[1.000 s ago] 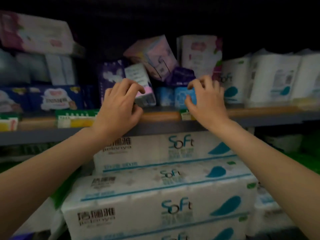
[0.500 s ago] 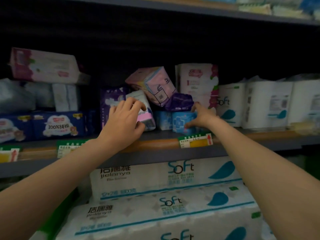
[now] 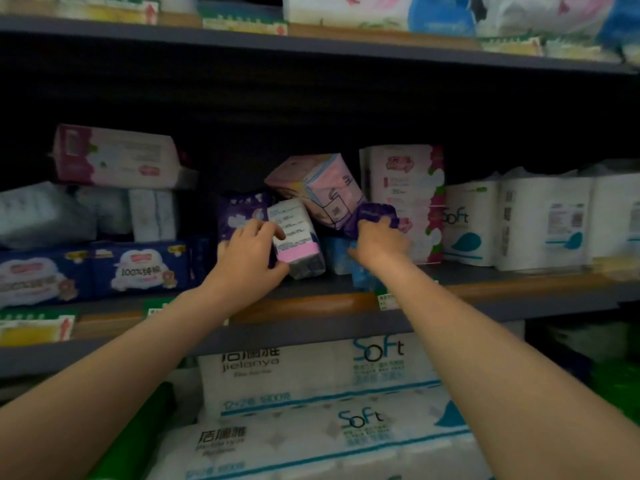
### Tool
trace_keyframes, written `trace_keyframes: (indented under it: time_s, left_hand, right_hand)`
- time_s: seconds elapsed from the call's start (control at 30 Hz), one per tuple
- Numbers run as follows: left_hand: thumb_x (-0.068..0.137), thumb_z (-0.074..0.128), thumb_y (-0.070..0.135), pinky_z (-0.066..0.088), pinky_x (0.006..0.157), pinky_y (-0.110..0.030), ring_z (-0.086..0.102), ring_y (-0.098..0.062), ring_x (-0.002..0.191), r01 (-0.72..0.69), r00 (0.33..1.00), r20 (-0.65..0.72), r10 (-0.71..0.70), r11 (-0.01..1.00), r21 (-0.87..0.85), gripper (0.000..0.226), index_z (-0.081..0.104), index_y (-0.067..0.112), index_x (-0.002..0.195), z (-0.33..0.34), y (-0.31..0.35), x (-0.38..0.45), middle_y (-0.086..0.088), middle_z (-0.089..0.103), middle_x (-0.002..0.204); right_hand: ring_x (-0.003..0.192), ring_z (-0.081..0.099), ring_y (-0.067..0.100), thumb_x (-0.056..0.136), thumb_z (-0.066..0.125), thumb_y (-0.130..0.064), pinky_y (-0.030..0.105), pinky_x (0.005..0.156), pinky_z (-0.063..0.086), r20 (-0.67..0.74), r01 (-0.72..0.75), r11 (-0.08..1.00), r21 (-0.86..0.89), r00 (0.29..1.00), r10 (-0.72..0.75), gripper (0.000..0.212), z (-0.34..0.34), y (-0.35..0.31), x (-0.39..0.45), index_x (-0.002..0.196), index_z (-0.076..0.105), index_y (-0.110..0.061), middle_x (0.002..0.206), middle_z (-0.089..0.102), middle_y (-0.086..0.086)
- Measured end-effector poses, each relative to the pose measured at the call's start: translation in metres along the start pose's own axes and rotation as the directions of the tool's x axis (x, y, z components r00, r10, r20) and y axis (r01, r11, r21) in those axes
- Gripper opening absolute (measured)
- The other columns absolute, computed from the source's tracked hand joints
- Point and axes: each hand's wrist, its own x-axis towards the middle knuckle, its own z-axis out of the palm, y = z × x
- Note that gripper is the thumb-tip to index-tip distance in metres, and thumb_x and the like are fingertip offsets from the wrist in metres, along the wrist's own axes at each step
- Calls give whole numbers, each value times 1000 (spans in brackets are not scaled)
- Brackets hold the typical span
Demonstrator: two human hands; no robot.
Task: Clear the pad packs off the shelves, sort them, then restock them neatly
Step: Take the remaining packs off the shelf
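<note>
- Left hand (image 3: pixel 247 259): fingers and thumb curled round the white-and-pink pad pack (image 3: pixel 298 239), which stands near the front edge of the middle shelf (image 3: pixel 311 327), about midway along it.
- Right hand (image 3: pixel 375 244): fingers closed on the small purple pack (image 3: pixel 375 216), just behind the blue packs (image 3: pixel 337 259) and further back from the front edge.
- Risk 1: the tilted pink-and-blue pack (image 3: pixel 322 188) appears to lean on both gripped packs. Pulling either one out would likely remove its support, so it could topple toward the front edge and fall.
- Risk 2: the tall white-and-pink pack (image 3: pixel 407 202) stands just beside the right hand; a sideways pull could knock it against the paper rolls (image 3: pixel 471 223).
- Risk 3: soft film wrapping may slip or crush under a one-handed grip.
- Orientation, white-and-pink pad pack: long axis near upright, top leaning toward the left end of the shelf, printed face toward the front edge.
- Orientation, small purple pack: bunched in the grip; its axis cannot be told.
- Orientation, tilted pink-and-blue pack: long axis slanted, upper end toward the left end of the shelf.
</note>
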Motion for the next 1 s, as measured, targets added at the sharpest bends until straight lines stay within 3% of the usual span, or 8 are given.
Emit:
trace_keyframes:
  time_s: [0.13,0.33,0.43,0.53,0.67,0.77,0.83,1.0]
  left_hand:
    - [87,58,26,30,99,-42,39,-22,122,19,1000,-9,-19,1000,-21,42,43,20,125,-5,-11,1,-1,39,130]
    - [88,57,25,30,100,-42,39,-22,123,34,999,-2,-34,999,13,43,41,21,127,-6,-15,-2,-1,37,134]
    - [88,55,24,29,100,-39,38,-19,120,-31,999,-11,32,999,44,42,41,22,128,-6,-17,-6,2,37,133]
    - [88,55,25,28,99,-38,38,-17,121,-64,997,-34,65,998,25,43,40,23,128,-8,-21,-6,3,38,133]
    - [81,66,35,27,107,-40,26,-17,133,-168,984,45,171,983,-75,71,27,26,140,-20,-31,2,4,30,146]
    - [70,75,49,13,116,-40,6,-12,142,-263,928,278,248,965,17,110,1,30,148,-38,-31,14,7,11,155]
    - [64,78,54,17,115,-35,16,-10,138,-265,895,380,232,964,37,117,0,31,148,-53,-30,24,8,22,148]
    - [68,75,53,43,85,-23,55,-10,100,-127,909,408,90,990,65,79,37,26,132,-75,-54,30,8,55,118]
  right_hand:
    - [109,53,34,78,68,-34,42,91,47,-23,21,994,105,1000,-19,37,-9,14,7,108,55,-15,126,50,14]
    - [129,28,46,74,67,-58,52,104,34,193,-24,996,89,981,7,79,0,-8,5,138,35,-24,149,15,14]
    - [125,28,47,86,64,-34,55,106,29,57,-28,999,-25,998,30,50,11,-12,-4,130,43,-23,143,22,11]
    - [117,43,37,87,63,-19,43,100,36,10,75,989,126,997,-76,16,3,2,-2,99,53,-22,131,37,8]
    - [103,48,21,78,72,-14,28,83,41,68,448,818,361,862,-502,35,-35,-3,-21,98,44,-18,109,43,3]
    - [103,44,17,73,73,-13,29,88,42,37,639,703,312,731,-681,48,-52,-29,-38,106,38,-15,111,39,2]
    - [102,41,12,72,73,-11,15,86,39,3,695,619,365,664,-748,50,-57,-48,-46,104,36,-18,111,38,2]
    - [102,43,6,79,74,-23,2,78,34,-201,604,492,628,736,-647,41,-58,-75,-43,106,44,-20,115,43,2]
